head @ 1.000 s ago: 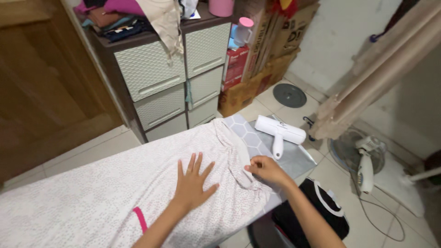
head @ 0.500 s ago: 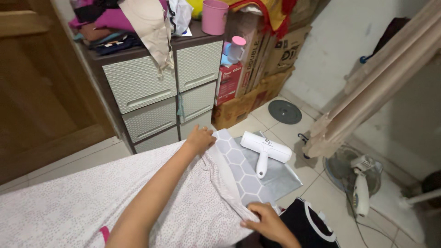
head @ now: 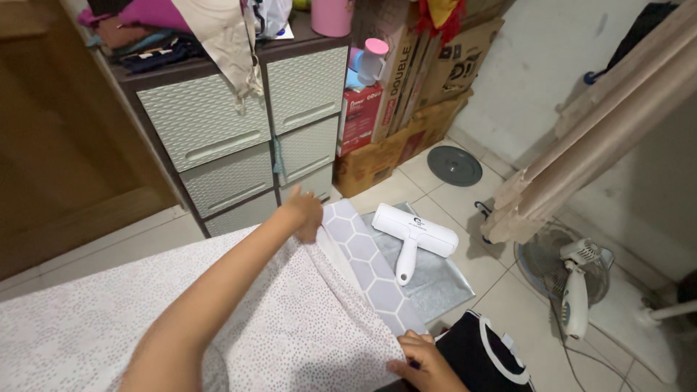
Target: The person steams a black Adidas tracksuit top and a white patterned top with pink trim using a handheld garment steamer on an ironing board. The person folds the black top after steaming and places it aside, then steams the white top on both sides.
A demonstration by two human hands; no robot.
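Left arm stretched forward across frame, left hand (head: 303,210) at far end, fingers curled down, pinching. Right hand (head: 421,361) low near bottom edge, fingers bent, gripping.

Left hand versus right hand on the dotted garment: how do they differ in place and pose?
The left hand reaches out on a straight arm to the dotted garment at its far edge; the right hand stays close at its near corner. The left hand shows its back, the right its curled fingers. Both pinch the same cloth.

Hands (head: 303,210) perhaps gripping dotted garment (head: 290,327)
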